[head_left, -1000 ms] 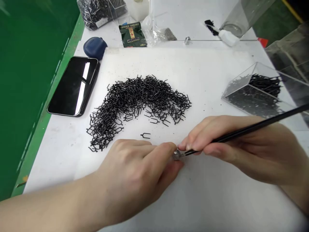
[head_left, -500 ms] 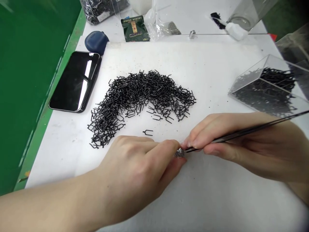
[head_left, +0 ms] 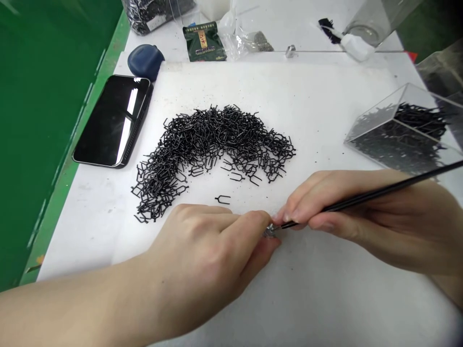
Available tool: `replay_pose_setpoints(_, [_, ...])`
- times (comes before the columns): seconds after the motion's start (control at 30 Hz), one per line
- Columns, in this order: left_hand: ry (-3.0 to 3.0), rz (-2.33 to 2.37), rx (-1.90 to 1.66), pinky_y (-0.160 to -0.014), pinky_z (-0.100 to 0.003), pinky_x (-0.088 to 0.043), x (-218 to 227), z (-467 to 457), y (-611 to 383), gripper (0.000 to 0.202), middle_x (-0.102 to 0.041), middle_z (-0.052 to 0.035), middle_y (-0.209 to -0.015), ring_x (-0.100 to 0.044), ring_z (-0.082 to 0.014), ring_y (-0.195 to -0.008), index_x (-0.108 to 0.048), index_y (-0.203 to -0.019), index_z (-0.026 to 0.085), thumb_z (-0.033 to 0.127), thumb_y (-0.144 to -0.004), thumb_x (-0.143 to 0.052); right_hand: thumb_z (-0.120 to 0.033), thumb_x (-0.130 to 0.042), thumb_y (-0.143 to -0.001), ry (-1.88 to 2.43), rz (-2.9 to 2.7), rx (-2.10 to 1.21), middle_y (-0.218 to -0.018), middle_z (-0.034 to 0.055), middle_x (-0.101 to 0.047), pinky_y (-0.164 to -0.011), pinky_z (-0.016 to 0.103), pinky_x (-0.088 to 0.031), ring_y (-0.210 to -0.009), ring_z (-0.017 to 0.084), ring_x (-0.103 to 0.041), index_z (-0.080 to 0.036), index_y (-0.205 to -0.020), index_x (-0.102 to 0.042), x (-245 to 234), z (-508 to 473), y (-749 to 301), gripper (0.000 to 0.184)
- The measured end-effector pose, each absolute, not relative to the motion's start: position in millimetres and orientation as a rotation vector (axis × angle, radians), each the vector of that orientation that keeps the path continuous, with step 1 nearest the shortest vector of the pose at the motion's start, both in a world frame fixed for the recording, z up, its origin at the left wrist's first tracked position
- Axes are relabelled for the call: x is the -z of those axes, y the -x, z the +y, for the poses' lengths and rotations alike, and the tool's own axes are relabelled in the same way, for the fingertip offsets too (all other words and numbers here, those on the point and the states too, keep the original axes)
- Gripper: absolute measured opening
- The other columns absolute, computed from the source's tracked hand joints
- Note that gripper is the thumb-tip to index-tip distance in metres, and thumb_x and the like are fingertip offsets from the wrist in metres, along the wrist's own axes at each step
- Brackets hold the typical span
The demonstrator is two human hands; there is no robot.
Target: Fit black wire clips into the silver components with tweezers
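Between the thumb and index finger of my left hand [head_left: 213,250] is a small shiny metal part [head_left: 269,231], mostly hidden by the fingers. My right hand [head_left: 365,212] is closed around black tweezers [head_left: 361,198], whose tips meet the metal part. Whether anything sits in the tips is too small to tell. Just beyond my left hand lies a single black forked piece [head_left: 223,198]. Behind it, a curved heap of black forked pieces [head_left: 210,130] spreads over the white work surface [head_left: 311,299].
A phone [head_left: 112,120] and a dark blue case [head_left: 145,61] lie at the left. On the right stands a clear box [head_left: 401,130] with black pieces. Along the back are a green packet [head_left: 204,42], a metal nut-like part [head_left: 290,51] and a glass jar [head_left: 372,26].
The tweezers' arms have drawn together, and their tips have shifted slightly at the metal part. Both hands stay in nearly the same place.
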State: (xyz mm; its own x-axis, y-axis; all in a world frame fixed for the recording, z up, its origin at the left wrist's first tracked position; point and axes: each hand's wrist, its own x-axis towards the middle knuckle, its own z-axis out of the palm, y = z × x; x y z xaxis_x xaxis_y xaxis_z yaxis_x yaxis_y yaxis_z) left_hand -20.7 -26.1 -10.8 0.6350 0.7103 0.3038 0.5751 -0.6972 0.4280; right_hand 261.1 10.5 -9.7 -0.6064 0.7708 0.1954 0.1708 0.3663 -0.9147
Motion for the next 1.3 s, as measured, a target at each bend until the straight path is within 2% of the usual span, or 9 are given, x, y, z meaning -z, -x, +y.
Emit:
replay_pose_setpoints(0.27, [-2.587,1.018,-0.671,-0.049,-0.038,-0.043,10.0,-24.3,17.7,0.033,-0.07,0.0062,-0.065,-0.062,-0.0137,-0.049,-0.077,-0.093,0.018,0.016,-0.122,-0.06,-0.012,-0.085,-0.106,0.834,-1.96,-1.31,-0.104,-0.0027,-0.094,-0.082,0.027,-0.075,-0.095,0.02,-0.092,-0.035,-0.114,-0.089,9.1,9.9,-261.1,0.025])
replay_pose_setpoints(0.43, [-2.554,1.018,-0.672,-0.051,-0.038,-0.044,10.5,-26.0,19.4,0.034,-0.072,0.0056,-0.067,-0.065,-0.0134,-0.051,-0.076,-0.094,0.018,0.022,-0.124,-0.061,-0.017,-0.086,-0.11,0.946,-1.859,-1.013,-0.103,-0.0039,-0.093,-0.086,0.032,-0.075,-0.095,0.019,-0.09,-0.036,-0.114,-0.089,9.4,4.5,-258.2,0.02])
replay_pose_setpoints(0.6, [-2.532,1.004,-0.658,-0.049,-0.038,-0.041,9.9,-25.5,21.1,0.031,-0.064,0.0073,-0.063,-0.059,-0.0136,-0.049,-0.077,-0.099,0.018,0.024,-0.125,-0.062,-0.02,-0.088,-0.109,1.209,-1.836,-0.678,-0.096,-0.005,-0.092,-0.07,0.031,-0.073,-0.08,0.017,-0.087,-0.035,-0.104,-0.089,9.2,6.7,-255.2,0.015])
replay_pose_setpoints(0.8, [-2.483,0.998,-0.71,-0.049,-0.035,-0.041,11.6,-27.0,21.8,0.026,-0.058,0.0095,-0.063,-0.052,-0.0125,-0.047,-0.076,-0.107,0.018,0.031,-0.127,-0.065,-0.018,-0.083,-0.111,1.23,-1.927,-0.661,-0.097,-0.0047,-0.094,-0.063,0.025,-0.07,-0.079,0.015,-0.089,-0.031,-0.106,-0.088,8.9,11.4,-252.9,0.014])
replay_pose_setpoints(0.9, [-2.502,0.989,-0.679,-0.047,-0.035,-0.042,12.2,-27.8,20.4,0.019,-0.057,0.0112,-0.062,-0.053,-0.0128,-0.046,-0.075,-0.115,0.017,0.029,-0.125,-0.064,-0.015,-0.08,-0.113,1.187,-1.954,-0.658,-0.102,-0.0051,-0.095,-0.072,0.022,-0.074,-0.085,0.014,-0.091,-0.03,-0.108,-0.088,7.9,11.4,-251.1,0.018])
replay_pose_setpoints(1.03, [-2.492,0.939,-0.687,-0.048,-0.036,-0.043,9.5,-26.9,18.9,0.017,-0.06,0.0107,-0.064,-0.053,-0.0136,-0.048,-0.075,-0.129,0.012,0.014,-0.118,-0.062,-0.01,-0.077,-0.112,1.151,-1.951,-0.677,-0.105,-0.0075,-0.096,-0.085,0.02,-0.076,-0.094,0.014,-0.093,-0.032,-0.105,-0.087,7.2,11.2,-250.2,0.025])
replay_pose_setpoints(1.2, [-2.472,0.904,-0.666,-0.048,-0.037,-0.041,8.3,-25.3,21.2,0.017,-0.061,0.008,-0.064,-0.051,-0.0147,-0.048,-0.076,-0.107,0.017,0.013,-0.118,-0.063,-0.01,-0.079,-0.111,1.15,-1.926,-0.715,-0.108,-0.0097,-0.096,-0.093,0.018,-0.075,-0.099,0.012,-0.093,-0.032,-0.106,-0.088,9.8,9.1,-252.2,0.025])
replay_pose_setpoints(1.3, [-2.48,0.923,-0.659,-0.047,-0.037,-0.039,9.3,-25.5,20.5,0.022,-0.062,0.0074,-0.062,-0.05,-0.0155,-0.047,-0.077,-0.105,0.018,0.016,-0.122,-0.062,-0.01,-0.08,-0.11,1.145,-1.931,-0.709,-0.109,-0.0104,-0.096,-0.094,0.018,-0.075,-0.1,0.012,-0.093,-0.033,-0.107,-0.089,12.6,8.7,-252.3,0.025])
